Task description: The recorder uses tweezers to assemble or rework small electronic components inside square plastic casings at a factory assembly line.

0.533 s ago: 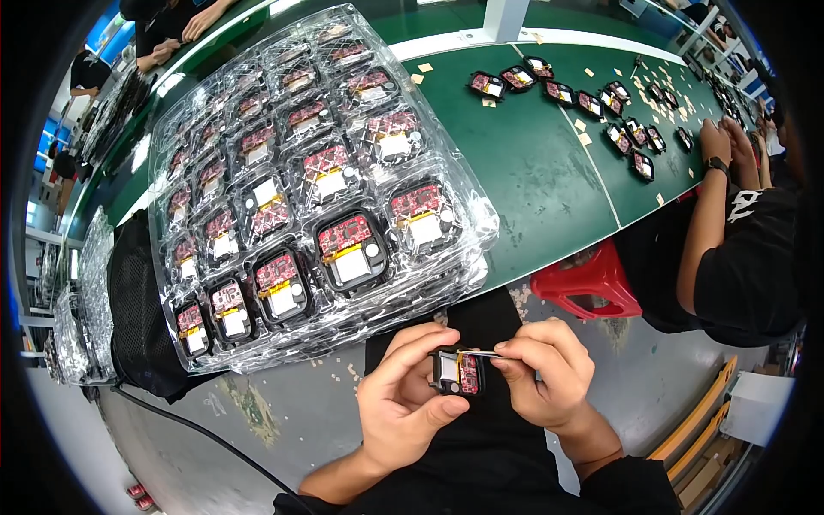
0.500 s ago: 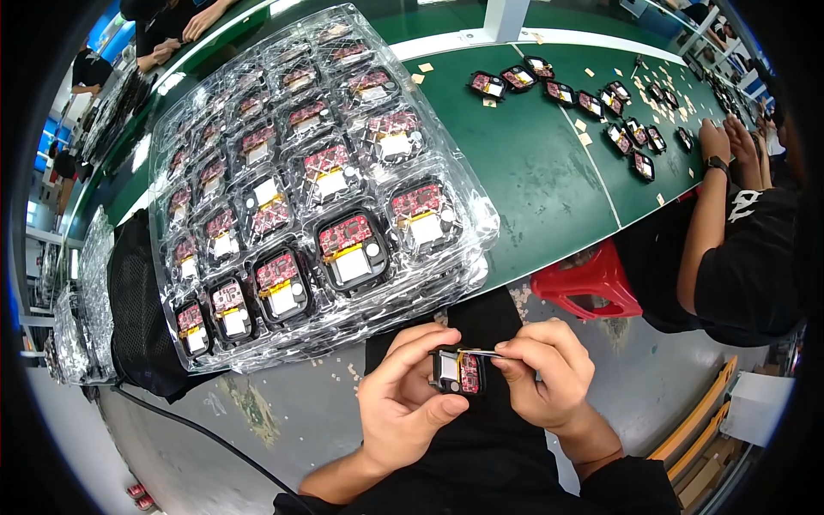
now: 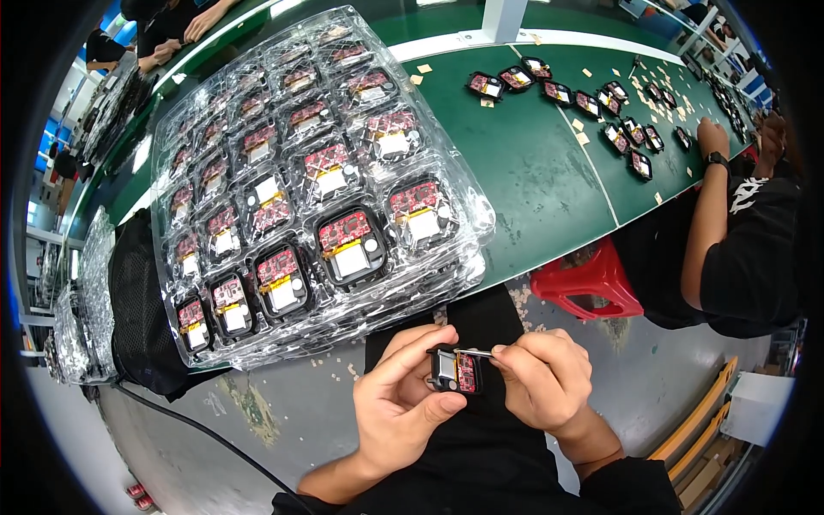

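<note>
Between the thumb and fingers of my left hand [image 3: 399, 399] is a small black device housing [image 3: 456, 371], its inside facing up. A red circuit board and a silvery-white rectangular part show in it. My right hand [image 3: 545, 382] pinches thin metal tweezers [image 3: 475, 352]. Their tip lies at the housing's upper edge, near the yellow strip; whether it grips anything there is too small to tell. Both hands are in front of my body, below the table edge. Ahead to the left, a stack of clear plastic trays [image 3: 468, 202] holds several similar housings in its pockets.
On the green table [image 3: 536, 184], several loose housings [image 3: 592, 105] lie among small tan pieces. A red stool [image 3: 592, 287] stands below the table, beside a co-worker's arm [image 3: 711, 202] at the right. A black bag [image 3: 142, 300] hangs left of the trays, and a black cable [image 3: 206, 429] runs below.
My hands and the housing have barely shifted, and the tweezers stay at its upper edge. The co-worker's hands at the right have moved slightly.
</note>
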Available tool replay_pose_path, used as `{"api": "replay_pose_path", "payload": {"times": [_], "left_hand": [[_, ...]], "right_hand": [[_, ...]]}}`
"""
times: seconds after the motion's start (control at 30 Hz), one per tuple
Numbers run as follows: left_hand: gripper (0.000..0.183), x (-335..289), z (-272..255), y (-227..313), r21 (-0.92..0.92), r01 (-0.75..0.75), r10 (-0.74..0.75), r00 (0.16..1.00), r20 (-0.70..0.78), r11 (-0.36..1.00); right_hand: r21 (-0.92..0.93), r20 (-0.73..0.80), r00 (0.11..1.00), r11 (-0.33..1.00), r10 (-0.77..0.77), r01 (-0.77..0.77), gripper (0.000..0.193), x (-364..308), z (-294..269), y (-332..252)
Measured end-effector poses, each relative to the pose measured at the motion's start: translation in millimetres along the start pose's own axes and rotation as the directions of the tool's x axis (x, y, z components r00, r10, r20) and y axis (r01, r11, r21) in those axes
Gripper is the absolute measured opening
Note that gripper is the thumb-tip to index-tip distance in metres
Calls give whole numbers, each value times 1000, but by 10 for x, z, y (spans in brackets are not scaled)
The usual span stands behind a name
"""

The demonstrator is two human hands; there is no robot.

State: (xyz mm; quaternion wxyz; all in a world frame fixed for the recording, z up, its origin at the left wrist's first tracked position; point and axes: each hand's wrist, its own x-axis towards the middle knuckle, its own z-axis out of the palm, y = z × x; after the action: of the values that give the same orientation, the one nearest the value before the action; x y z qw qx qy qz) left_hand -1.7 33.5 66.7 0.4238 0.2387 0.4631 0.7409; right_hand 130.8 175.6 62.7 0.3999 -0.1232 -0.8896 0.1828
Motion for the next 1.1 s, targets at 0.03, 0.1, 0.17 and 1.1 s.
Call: {"api": "replay_pose_path", "payload": {"times": [0.03,0.1,0.17,1.1], "left_hand": [[63,1,-4,-2,11,-14,14,1000,6,1000],[63,8,1,4,23,-27,27,1000,12,999],[62,28,20,23,30,-41,41,999,9,999],[35,879,411,878,925,-338,479,791,380,-176]], "right_hand": [[1,18,1000,1000,-15,15,31,-1,-7,6],[2,35,999,1000,-30,30,32,6,-16,6],[7,63,998,1000,-4,3,32,26,-33,-5],[222,-5,930,907,368,-358,22,18,-191,322]]}}
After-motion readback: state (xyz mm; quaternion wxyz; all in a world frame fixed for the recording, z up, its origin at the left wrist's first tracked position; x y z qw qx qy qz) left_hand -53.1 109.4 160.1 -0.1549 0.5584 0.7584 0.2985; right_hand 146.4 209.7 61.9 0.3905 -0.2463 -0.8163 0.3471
